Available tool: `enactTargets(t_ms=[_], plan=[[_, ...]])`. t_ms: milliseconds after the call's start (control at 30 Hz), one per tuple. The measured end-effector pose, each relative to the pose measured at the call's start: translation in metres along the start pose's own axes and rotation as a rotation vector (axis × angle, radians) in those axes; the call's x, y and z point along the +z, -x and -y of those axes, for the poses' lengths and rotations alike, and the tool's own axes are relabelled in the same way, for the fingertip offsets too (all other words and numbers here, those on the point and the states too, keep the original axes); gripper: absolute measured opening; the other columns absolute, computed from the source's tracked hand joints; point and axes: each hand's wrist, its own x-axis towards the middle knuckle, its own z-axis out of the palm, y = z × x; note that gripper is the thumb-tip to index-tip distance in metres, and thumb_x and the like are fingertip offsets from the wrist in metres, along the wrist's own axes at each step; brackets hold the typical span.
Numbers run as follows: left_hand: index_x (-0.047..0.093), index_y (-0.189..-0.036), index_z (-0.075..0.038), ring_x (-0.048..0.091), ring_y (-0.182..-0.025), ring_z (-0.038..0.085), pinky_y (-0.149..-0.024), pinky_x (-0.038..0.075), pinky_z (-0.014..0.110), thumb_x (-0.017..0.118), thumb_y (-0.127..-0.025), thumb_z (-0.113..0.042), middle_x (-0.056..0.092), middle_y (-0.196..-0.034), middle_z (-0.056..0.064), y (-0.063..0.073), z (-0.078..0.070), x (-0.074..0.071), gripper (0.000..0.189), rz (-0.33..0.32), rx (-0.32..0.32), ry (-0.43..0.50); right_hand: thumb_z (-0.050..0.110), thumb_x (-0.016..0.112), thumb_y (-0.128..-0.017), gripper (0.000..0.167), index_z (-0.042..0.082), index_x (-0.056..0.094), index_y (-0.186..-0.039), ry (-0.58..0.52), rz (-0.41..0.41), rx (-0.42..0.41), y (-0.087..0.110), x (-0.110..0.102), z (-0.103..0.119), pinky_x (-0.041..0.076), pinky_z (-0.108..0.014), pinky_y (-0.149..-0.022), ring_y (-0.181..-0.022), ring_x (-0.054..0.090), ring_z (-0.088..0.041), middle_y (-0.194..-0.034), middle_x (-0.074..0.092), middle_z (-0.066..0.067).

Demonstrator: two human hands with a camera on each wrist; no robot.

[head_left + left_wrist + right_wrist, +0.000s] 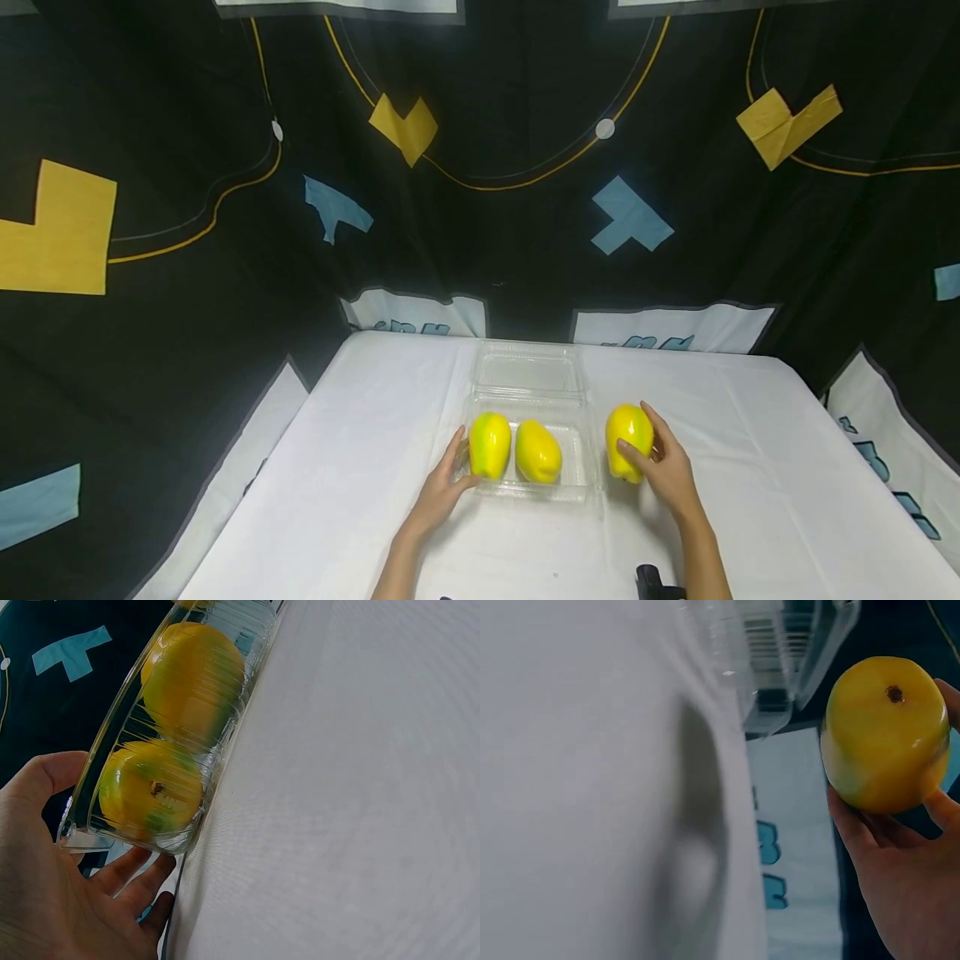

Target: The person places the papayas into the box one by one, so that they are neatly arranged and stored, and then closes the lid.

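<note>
A clear plastic clamshell container (pixel 573 492) lies on the white table with its lid (pixel 528 367) folded back, away from me. Two yellow mangoes sit side by side inside, the left mango (pixel 490 446) and the right mango (pixel 537 452). My left hand (pixel 438 492) holds the container's near left corner, thumb on the near side and fingers along the left side. To the right of the container, my right hand (pixel 667 467) grips a third mango (pixel 628 442) between thumb and fingers. In the right wrist view this mango (pixel 885 742) is held above the table, its brown stem spot showing.
A white cloth covers the table (pixel 750 467). A small black object (pixel 656 583) is by my right forearm at the bottom edge. Behind the table hangs a dark curtain (pixel 510 242) with yellow and blue patches.
</note>
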Motion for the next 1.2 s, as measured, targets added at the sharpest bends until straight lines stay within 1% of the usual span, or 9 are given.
enactTargets(t_ms=[233,333,467,567,667,833,900,1033,1200], plan=[[0.014,-0.149,-0.025,0.031,-0.132,0.035,-0.101,0.019,0.065,0.061,-0.086,-0.031,0.031,-0.147,0.013,-0.002,-0.001,0.001,0.079,-0.014,-0.005,-0.014,0.041,0.068,-0.082,0.075,0.037,0.026,-0.144,0.015,-0.05,-0.134,-0.025,0.01,-0.002,0.038,-0.053,-0.096,-0.126,0.039,-0.035,-0.144,0.036,-0.003],[0.014,-0.149,-0.023,0.031,-0.131,0.036,-0.101,0.019,0.065,0.061,-0.085,-0.031,0.031,-0.146,0.014,-0.002,-0.001,0.001,0.079,-0.016,-0.003,-0.015,0.035,0.068,-0.083,0.076,0.03,0.025,-0.146,-0.022,-0.039,-0.128,-0.028,0.015,0.022,0.035,-0.054,-0.099,-0.128,0.035,-0.037,-0.144,0.036,-0.009],[0.014,-0.149,-0.023,0.03,-0.132,0.035,-0.101,0.019,0.065,0.06,-0.085,-0.031,0.031,-0.146,0.014,-0.001,0.0,0.0,0.079,-0.014,-0.004,-0.015,0.029,0.07,-0.083,0.077,0.018,0.027,-0.146,-0.089,-0.002,-0.085,-0.022,0.02,0.067,0.031,-0.053,-0.102,-0.129,0.032,-0.04,-0.143,0.034,-0.017],[0.014,-0.149,-0.023,0.03,-0.132,0.036,-0.101,0.019,0.065,0.06,-0.086,-0.03,0.031,-0.147,0.014,-0.001,0.0,0.0,0.079,-0.009,0.004,-0.014,0.024,0.07,-0.083,0.075,0.012,0.028,-0.145,-0.123,0.036,-0.049,-0.017,0.024,0.092,0.029,-0.051,-0.104,-0.131,0.03,-0.039,-0.144,0.032,-0.017],[0.014,-0.149,-0.02,0.03,-0.131,0.037,-0.101,0.019,0.065,0.06,-0.087,-0.027,0.03,-0.146,0.016,0.0,-0.005,0.0,0.078,-0.003,0.009,-0.011,0.025,0.07,-0.083,0.075,0.013,0.028,-0.145,-0.123,0.056,-0.042,-0.019,0.032,0.089,0.029,-0.05,-0.105,-0.131,0.03,-0.039,-0.146,0.031,-0.016],[0.014,-0.149,-0.02,0.029,-0.132,0.037,-0.101,0.018,0.065,0.06,-0.087,-0.027,0.03,-0.147,0.016,0.0,-0.004,0.0,0.078,0.002,0.01,-0.011,0.032,0.071,-0.081,0.076,0.019,0.029,-0.144,-0.1,0.068,-0.041,-0.025,0.047,0.062,0.029,-0.051,-0.104,-0.131,0.031,-0.037,-0.146,0.032,-0.012],[0.014,-0.149,-0.022,0.029,-0.132,0.036,-0.101,0.017,0.065,0.06,-0.087,-0.03,0.03,-0.147,0.014,-0.001,0.002,0.0,0.078,-0.001,0.018,-0.015,0.032,0.071,-0.082,0.076,0.019,0.029,-0.144,-0.097,0.082,-0.037,-0.025,0.05,0.058,0.029,-0.051,-0.105,-0.13,0.033,-0.036,-0.145,0.033,-0.013],[0.014,-0.149,-0.023,0.03,-0.132,0.036,-0.102,0.019,0.063,0.06,-0.087,-0.03,0.03,-0.147,0.015,-0.001,0.001,0.0,0.078,0.001,0.024,-0.014,0.031,0.072,-0.081,0.077,0.019,0.03,-0.144,-0.105,0.104,-0.025,-0.023,0.054,0.053,0.028,-0.051,-0.105,-0.13,0.033,-0.035,-0.144,0.034,-0.014],[0.013,-0.149,-0.022,0.031,-0.131,0.036,-0.102,0.02,0.063,0.06,-0.087,-0.027,0.03,-0.147,0.015,-0.001,-0.001,0.0,0.078,0.002,0.023,-0.01,0.034,0.072,-0.08,0.078,0.02,0.03,-0.144,-0.073,0.111,-0.02,-0.022,0.059,0.05,0.025,-0.052,-0.106,-0.133,0.029,-0.035,-0.146,0.032,-0.012]])
